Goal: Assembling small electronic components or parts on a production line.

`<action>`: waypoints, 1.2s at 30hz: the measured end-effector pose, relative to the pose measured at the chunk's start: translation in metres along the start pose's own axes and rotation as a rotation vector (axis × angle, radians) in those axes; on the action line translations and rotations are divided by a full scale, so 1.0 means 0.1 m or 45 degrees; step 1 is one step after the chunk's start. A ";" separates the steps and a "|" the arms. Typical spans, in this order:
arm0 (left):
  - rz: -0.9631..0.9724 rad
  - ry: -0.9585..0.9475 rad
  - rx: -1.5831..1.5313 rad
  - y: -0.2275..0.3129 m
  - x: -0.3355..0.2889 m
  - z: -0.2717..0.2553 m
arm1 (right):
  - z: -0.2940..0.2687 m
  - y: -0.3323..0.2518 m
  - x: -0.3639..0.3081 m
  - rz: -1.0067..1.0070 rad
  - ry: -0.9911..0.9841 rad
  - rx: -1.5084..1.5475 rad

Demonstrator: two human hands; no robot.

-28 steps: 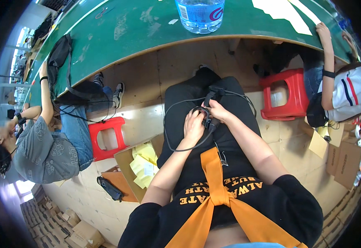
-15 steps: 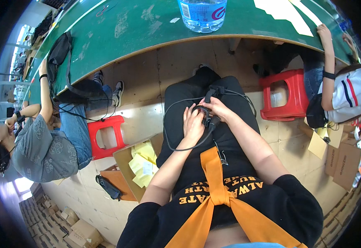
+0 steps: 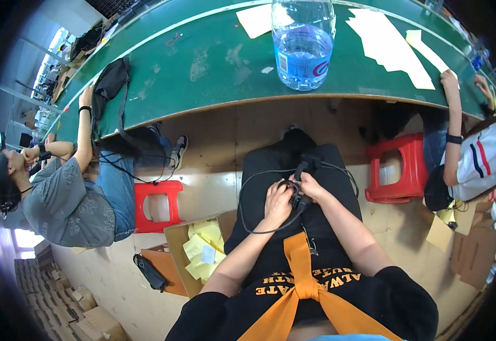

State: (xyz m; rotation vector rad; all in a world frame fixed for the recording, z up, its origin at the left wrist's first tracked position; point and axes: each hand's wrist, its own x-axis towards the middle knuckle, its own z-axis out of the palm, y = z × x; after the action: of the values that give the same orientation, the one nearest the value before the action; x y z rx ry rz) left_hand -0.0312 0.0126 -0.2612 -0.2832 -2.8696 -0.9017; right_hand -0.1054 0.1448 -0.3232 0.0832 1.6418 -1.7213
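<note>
Black and small, a plastic device with a thin black cable (image 3: 294, 196) sits on the person's lap, over dark trousers, below the edge of the long green-topped workbench (image 3: 202, 74); the left hand (image 3: 278, 202) is curled over it from the left, fingers bent around it, while the right hand (image 3: 310, 186) pinches its upper end with thumb and fingers closed, the two hands touching each other; the cable loops out to the left of the lap and back under the left wrist; a clear plastic water bottle with a blue label (image 3: 303, 42) stands on the bench straight ahead, well apart from the hands; an open brown cardboard box of yellow paper slips (image 3: 199, 253) lies on the floor just beside the left forearm; a red plastic stool (image 3: 398, 170) stands to the right.
</note>
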 end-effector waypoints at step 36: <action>-0.015 0.066 -0.110 -0.15 -0.06 0.14 | 0.00 0.02 0.06 -0.050 -0.003 0.070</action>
State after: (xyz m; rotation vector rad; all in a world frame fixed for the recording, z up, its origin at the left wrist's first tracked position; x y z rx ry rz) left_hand -0.0289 0.0074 -0.2816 -0.2480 -2.7924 -1.0217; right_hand -0.1089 0.1426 -0.3281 0.0760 1.6046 -1.7958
